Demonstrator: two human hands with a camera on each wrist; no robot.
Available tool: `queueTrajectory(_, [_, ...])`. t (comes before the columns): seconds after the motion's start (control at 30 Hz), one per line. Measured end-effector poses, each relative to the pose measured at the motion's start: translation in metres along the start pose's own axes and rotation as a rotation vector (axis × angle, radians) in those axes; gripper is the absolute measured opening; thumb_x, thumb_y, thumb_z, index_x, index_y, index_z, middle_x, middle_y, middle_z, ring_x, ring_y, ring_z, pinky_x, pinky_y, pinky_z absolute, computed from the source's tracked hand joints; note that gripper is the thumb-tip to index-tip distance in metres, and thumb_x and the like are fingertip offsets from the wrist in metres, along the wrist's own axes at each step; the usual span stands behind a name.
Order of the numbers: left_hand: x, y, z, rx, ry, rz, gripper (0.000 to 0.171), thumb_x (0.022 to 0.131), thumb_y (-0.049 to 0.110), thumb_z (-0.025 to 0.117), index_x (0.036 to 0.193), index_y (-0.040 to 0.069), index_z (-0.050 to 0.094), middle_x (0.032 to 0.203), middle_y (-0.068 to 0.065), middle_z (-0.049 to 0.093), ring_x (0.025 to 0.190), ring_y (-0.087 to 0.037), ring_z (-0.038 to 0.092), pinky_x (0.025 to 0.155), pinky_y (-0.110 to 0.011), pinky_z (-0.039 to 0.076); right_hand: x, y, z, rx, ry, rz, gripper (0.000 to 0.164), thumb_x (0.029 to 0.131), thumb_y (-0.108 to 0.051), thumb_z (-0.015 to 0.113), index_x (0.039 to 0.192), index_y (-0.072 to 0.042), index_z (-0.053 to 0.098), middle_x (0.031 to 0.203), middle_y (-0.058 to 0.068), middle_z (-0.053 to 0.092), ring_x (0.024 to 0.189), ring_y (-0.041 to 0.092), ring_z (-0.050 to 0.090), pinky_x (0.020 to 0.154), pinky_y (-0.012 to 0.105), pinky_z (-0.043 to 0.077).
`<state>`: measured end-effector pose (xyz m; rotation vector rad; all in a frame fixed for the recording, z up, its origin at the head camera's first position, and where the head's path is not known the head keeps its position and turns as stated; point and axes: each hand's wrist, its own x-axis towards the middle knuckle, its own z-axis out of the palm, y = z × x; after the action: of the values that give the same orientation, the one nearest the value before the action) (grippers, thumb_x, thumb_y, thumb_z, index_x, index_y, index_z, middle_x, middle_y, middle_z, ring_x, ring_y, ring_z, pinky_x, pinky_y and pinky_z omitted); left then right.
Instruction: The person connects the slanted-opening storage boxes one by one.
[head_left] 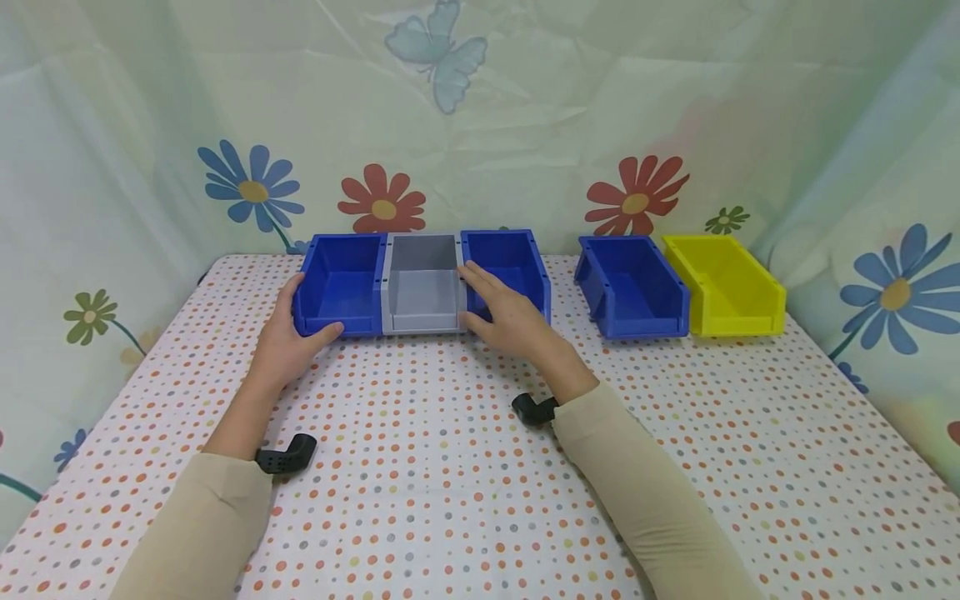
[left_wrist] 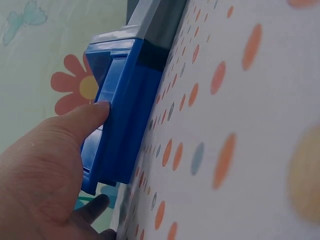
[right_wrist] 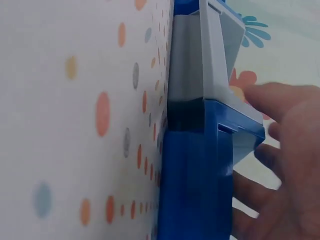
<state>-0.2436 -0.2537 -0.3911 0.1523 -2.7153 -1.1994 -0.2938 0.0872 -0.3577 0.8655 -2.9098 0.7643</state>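
Three storage bins stand side by side, touching: a blue bin (head_left: 341, 292) on the left, a grey bin (head_left: 423, 287) in the middle, another blue bin (head_left: 513, 267) on the right. My left hand (head_left: 288, 333) holds the left bin's front left corner, thumb on the front lip and fingers along the outer side. In the left wrist view the thumb (left_wrist: 92, 120) lies on that lip. Over the right bin of the row is my right hand (head_left: 513, 321), its fingers loosely bent near the wall shared with the grey bin. The right wrist view shows nothing gripped there.
To the right, apart from the row, a further blue bin (head_left: 637, 287) stands against a yellow bin (head_left: 727, 287). A dotted cloth (head_left: 420, 467) covers the table. Behind the bins hangs a flowered curtain (head_left: 510, 167).
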Motion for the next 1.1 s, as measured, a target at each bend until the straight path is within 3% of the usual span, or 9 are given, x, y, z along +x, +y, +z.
queueTrajectory(0.3, [0.000, 0.000, 0.000, -0.008, 0.002, 0.002, 0.102, 0.096, 0.039, 0.072, 0.168, 0.030, 0.000, 0.173, -0.020, 0.011, 0.155, -0.053, 0.018, 0.120, -0.075, 0.021, -0.004, 0.004, -0.010, -0.024, 0.155, -0.047, 0.066, 0.107, -0.031, 0.056, 0.166, -0.022, 0.027, 0.172, 0.006, 0.025, 0.157, 0.033, 0.028, 0.127, 0.058, 0.025])
queueTrajectory(0.53, [0.000, 0.000, 0.000, -0.007, -0.006, -0.001, 0.102, 0.096, 0.039, 0.072, 0.168, 0.028, 0.000, 0.173, -0.021, 0.011, 0.155, -0.053, 0.018, 0.121, -0.074, 0.021, -0.009, 0.008, -0.015, -0.033, 0.235, -0.062, 0.063, 0.106, -0.025, 0.059, 0.163, -0.017, 0.034, 0.169, 0.009, 0.032, 0.154, 0.036, 0.033, 0.124, 0.056, 0.033])
queueTrajectory(0.73, [0.000, -0.001, 0.000, -0.002, -0.005, -0.005, 0.102, 0.096, 0.039, 0.072, 0.168, 0.029, 0.000, 0.173, -0.021, 0.011, 0.155, -0.053, 0.018, 0.120, -0.074, 0.021, -0.014, 0.012, -0.020, -0.035, 0.316, -0.090, 0.060, 0.104, -0.021, 0.059, 0.161, -0.014, 0.039, 0.167, 0.011, 0.036, 0.153, 0.037, 0.034, 0.124, 0.057, 0.031])
queueTrajectory(1.1, [0.000, -0.001, 0.000, 0.005, -0.005, 0.000, 0.102, 0.096, 0.040, 0.072, 0.168, 0.029, 0.000, 0.173, -0.021, 0.011, 0.155, -0.053, 0.019, 0.120, -0.075, 0.022, -0.024, 0.021, -0.028, -0.047, 0.390, -0.065, 0.060, 0.104, -0.021, 0.060, 0.160, -0.013, 0.040, 0.166, 0.013, 0.036, 0.151, 0.039, 0.035, 0.122, 0.061, 0.032])
